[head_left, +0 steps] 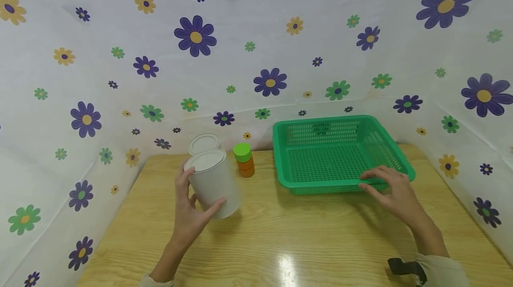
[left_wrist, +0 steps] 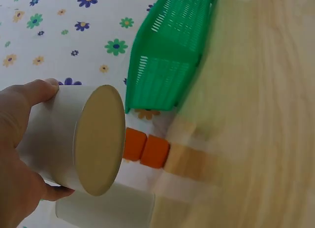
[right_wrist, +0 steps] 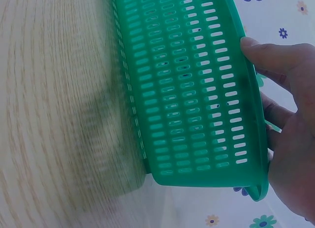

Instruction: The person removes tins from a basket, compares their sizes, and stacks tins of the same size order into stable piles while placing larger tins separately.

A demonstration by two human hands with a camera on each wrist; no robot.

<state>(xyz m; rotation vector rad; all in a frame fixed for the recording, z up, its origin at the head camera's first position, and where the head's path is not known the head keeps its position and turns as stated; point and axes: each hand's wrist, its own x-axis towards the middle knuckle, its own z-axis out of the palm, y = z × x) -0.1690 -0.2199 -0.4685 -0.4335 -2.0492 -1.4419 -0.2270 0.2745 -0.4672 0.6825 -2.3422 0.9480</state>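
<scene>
My left hand (head_left: pixel 189 216) grips a white cylindrical canister (head_left: pixel 216 189) with a round lid, fingers on one side and thumb on the other. The canister is tilted above the table, and its flat base (left_wrist: pixel 100 139) faces the left wrist camera. Behind it stands a second white canister (head_left: pixel 203 143), mostly hidden by the first. A small orange jar (head_left: pixel 246 167) with a bright green cap is just to the right of them. My right hand (head_left: pixel 394 196) pinches the near rim of a green plastic basket (head_left: pixel 316 184), with the thumb outside and fingers over the edge.
The wooden table (head_left: pixel 304 229) carries all these things, the basket at its back right. A white cloth (head_left: pixel 236 11) printed with flowers hangs behind the table and along both sides.
</scene>
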